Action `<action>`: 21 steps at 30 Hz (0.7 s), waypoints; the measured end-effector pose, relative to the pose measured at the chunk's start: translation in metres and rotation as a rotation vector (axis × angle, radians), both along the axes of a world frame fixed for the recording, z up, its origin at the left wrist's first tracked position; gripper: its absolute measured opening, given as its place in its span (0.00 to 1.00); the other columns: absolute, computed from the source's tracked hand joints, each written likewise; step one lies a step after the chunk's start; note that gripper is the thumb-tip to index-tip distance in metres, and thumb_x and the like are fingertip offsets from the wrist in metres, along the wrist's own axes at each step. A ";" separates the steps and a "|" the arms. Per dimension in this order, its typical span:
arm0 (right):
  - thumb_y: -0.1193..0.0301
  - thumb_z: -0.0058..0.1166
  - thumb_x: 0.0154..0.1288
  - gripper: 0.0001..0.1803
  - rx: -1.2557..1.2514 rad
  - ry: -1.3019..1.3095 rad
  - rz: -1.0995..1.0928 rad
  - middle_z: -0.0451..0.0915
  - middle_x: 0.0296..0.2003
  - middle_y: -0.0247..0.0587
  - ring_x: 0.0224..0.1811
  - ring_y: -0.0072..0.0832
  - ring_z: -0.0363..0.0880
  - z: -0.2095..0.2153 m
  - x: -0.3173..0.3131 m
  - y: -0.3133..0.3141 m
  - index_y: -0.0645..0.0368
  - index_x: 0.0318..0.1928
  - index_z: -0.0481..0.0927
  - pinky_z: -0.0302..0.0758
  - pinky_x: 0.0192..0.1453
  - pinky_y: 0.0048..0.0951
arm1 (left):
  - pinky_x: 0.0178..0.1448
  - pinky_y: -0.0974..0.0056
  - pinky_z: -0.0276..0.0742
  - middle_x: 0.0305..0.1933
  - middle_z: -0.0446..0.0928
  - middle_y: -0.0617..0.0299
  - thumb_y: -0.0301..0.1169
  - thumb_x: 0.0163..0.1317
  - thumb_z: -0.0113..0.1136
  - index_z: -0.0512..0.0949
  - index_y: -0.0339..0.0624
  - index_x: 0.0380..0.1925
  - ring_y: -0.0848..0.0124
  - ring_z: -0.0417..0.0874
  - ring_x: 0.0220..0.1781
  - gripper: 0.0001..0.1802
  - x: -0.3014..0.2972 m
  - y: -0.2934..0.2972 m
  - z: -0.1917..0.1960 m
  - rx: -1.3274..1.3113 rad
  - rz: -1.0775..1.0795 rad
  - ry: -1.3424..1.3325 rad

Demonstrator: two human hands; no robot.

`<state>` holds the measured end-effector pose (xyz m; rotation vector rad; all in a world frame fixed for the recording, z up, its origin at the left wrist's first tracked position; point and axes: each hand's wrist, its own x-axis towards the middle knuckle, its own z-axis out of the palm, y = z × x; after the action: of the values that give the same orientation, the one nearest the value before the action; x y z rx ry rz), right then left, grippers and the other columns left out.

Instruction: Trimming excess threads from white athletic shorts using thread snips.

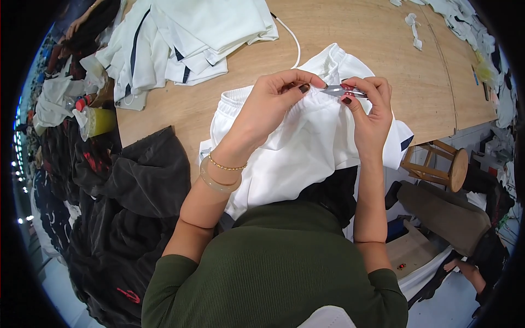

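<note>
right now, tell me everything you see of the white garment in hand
The white garment looks like soft cloth, with gathered, elastic-looking edges and a dark blue patch at its right end. It lies rumpled, partly on the wooden table, draping toward the lap. The left hand pinches it; the right hand holds metal snips at its gathers.

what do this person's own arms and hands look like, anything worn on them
The left hand and right hand are gloveless, with dark nail polish. Left wrist: gold beaded bracelet, pale bangle. Short, dark green sleeves.
</note>
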<state>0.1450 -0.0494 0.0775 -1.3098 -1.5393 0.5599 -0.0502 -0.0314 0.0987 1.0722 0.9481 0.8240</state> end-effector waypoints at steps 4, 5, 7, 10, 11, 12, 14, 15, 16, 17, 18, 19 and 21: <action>0.73 0.67 0.48 0.13 0.043 -0.082 -0.010 0.70 0.33 0.32 0.41 0.29 0.64 0.004 -0.004 -0.001 0.58 0.37 0.83 0.65 0.48 0.27 | 0.49 0.75 0.66 0.42 0.78 0.67 0.20 0.61 0.48 0.80 0.35 0.43 0.80 0.71 0.42 0.13 0.000 0.000 -0.001 -0.011 0.001 0.001; 0.73 0.67 0.48 0.13 0.043 -0.082 -0.009 0.70 0.33 0.32 0.41 0.29 0.64 0.004 -0.004 -0.001 0.58 0.37 0.83 0.65 0.48 0.27 | 0.49 0.75 0.66 0.42 0.78 0.67 0.20 0.61 0.48 0.80 0.35 0.43 0.80 0.71 0.42 0.14 0.000 0.000 -0.002 -0.009 -0.002 -0.005; 0.74 0.65 0.50 0.12 0.075 -0.163 -0.008 0.70 0.32 0.32 0.42 0.30 0.65 0.004 -0.004 -0.001 0.58 0.37 0.83 0.65 0.48 0.27 | 0.49 0.75 0.66 0.42 0.77 0.67 0.20 0.61 0.48 0.80 0.35 0.43 0.80 0.71 0.42 0.14 0.000 -0.001 -0.001 -0.004 -0.002 -0.013; 0.76 0.64 0.50 0.12 0.058 -0.063 -0.015 0.70 0.34 0.33 0.42 0.29 0.66 0.003 -0.001 0.000 0.58 0.39 0.82 0.66 0.48 0.26 | 0.49 0.75 0.66 0.42 0.77 0.67 0.19 0.60 0.47 0.79 0.35 0.45 0.80 0.71 0.42 0.15 0.000 -0.001 0.000 0.003 0.007 -0.032; 0.76 0.64 0.50 0.12 0.059 -0.063 -0.015 0.70 0.34 0.33 0.42 0.29 0.66 0.004 0.000 0.000 0.58 0.39 0.82 0.66 0.48 0.26 | 0.49 0.75 0.66 0.41 0.77 0.67 0.19 0.60 0.48 0.78 0.35 0.46 0.80 0.71 0.43 0.16 -0.001 0.000 0.000 0.005 0.016 -0.043; 0.78 0.63 0.50 0.13 -0.019 0.104 -0.014 0.69 0.34 0.33 0.42 0.28 0.66 0.006 0.000 -0.001 0.58 0.40 0.82 0.67 0.47 0.26 | 0.49 0.75 0.66 0.41 0.77 0.67 0.19 0.60 0.48 0.78 0.35 0.46 0.80 0.71 0.43 0.16 -0.001 0.000 -0.001 0.006 0.016 -0.043; 0.82 0.62 0.46 0.17 -0.120 0.249 0.012 0.66 0.35 0.32 0.39 0.26 0.67 0.014 -0.003 -0.004 0.57 0.41 0.82 0.67 0.46 0.24 | 0.49 0.75 0.65 0.39 0.76 0.67 0.18 0.58 0.49 0.74 0.37 0.52 0.80 0.71 0.42 0.20 -0.001 -0.001 -0.003 -0.038 0.033 -0.076; 0.82 0.62 0.46 0.17 -0.120 0.249 0.012 0.66 0.35 0.32 0.39 0.26 0.67 0.017 -0.008 -0.005 0.57 0.41 0.82 0.67 0.46 0.24 | 0.49 0.75 0.65 0.39 0.76 0.67 0.18 0.58 0.49 0.74 0.37 0.52 0.80 0.71 0.42 0.20 -0.001 -0.001 -0.003 -0.037 0.033 -0.076; 0.84 0.62 0.44 0.19 -0.117 0.122 0.042 0.65 0.34 0.32 0.38 0.26 0.66 0.020 -0.013 -0.007 0.56 0.41 0.83 0.67 0.45 0.24 | 0.49 0.75 0.65 0.38 0.75 0.66 0.18 0.58 0.50 0.72 0.38 0.53 0.80 0.71 0.42 0.21 0.000 -0.001 -0.003 -0.052 0.035 -0.104; 0.85 0.62 0.42 0.21 -0.114 -0.005 0.072 0.65 0.33 0.32 0.36 0.27 0.66 0.021 -0.015 -0.008 0.55 0.40 0.83 0.68 0.43 0.24 | 0.49 0.75 0.65 0.37 0.75 0.66 0.18 0.58 0.50 0.71 0.39 0.55 0.80 0.71 0.43 0.23 0.000 -0.002 -0.002 -0.068 0.037 -0.132; 0.86 0.62 0.37 0.23 0.004 -0.121 0.127 0.65 0.31 0.34 0.33 0.27 0.65 0.015 -0.014 -0.005 0.53 0.39 0.83 0.67 0.39 0.24 | 0.49 0.75 0.65 0.37 0.75 0.66 0.18 0.58 0.50 0.71 0.39 0.55 0.80 0.71 0.43 0.23 0.001 -0.002 0.000 -0.067 0.036 -0.131; 0.86 0.62 0.37 0.23 0.004 -0.122 0.123 0.65 0.31 0.34 0.33 0.27 0.65 0.011 -0.014 -0.003 0.53 0.39 0.83 0.67 0.39 0.24 | 0.49 0.74 0.66 0.38 0.75 0.66 0.18 0.58 0.51 0.71 0.39 0.55 0.80 0.71 0.43 0.22 0.002 -0.002 0.003 -0.071 0.017 -0.125; 0.86 0.60 0.38 0.21 0.120 -0.178 0.137 0.65 0.27 0.35 0.32 0.29 0.64 0.008 -0.017 -0.001 0.56 0.37 0.83 0.66 0.37 0.24 | 0.49 0.74 0.66 0.38 0.75 0.66 0.19 0.59 0.51 0.70 0.39 0.55 0.80 0.72 0.43 0.22 0.003 -0.003 0.004 -0.073 -0.005 -0.120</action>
<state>0.1275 -0.0505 0.0853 -1.1942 -1.7911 0.4378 -0.0468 -0.0346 0.1028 0.9513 0.8677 0.8335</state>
